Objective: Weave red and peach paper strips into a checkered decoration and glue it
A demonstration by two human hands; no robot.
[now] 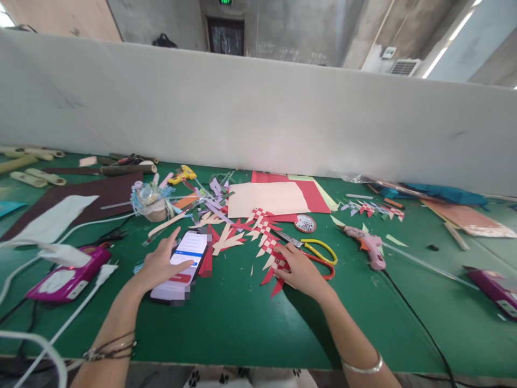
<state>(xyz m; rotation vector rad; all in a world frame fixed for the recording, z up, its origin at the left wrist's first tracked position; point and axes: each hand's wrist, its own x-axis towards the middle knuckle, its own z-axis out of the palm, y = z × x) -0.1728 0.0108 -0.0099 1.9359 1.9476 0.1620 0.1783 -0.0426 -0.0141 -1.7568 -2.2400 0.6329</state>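
1. Your left hand (159, 265) is open with fingers spread, laid over the left side of the phone (189, 246), thumb reaching across its lit screen.
2. Your right hand (302, 269) is half curled over the lower end of the red-and-cream woven paper strip (265, 228); you cannot tell whether it pinches the strip or only touches it.
3. From that hand, the strip runs across the green tabletop (242, 328) toward eleven o'clock.
4. The scissors (299, 243) lie just beside your right hand, the yellow and orange handles at one to two o'clock.
5. At twelve o'clock from it sits a round container (306, 223); near three, a pink glue gun (368, 246).
6. From your left hand, cut paper strips (229, 241) lie at two o'clock, a purple power strip (75, 274) at nine.
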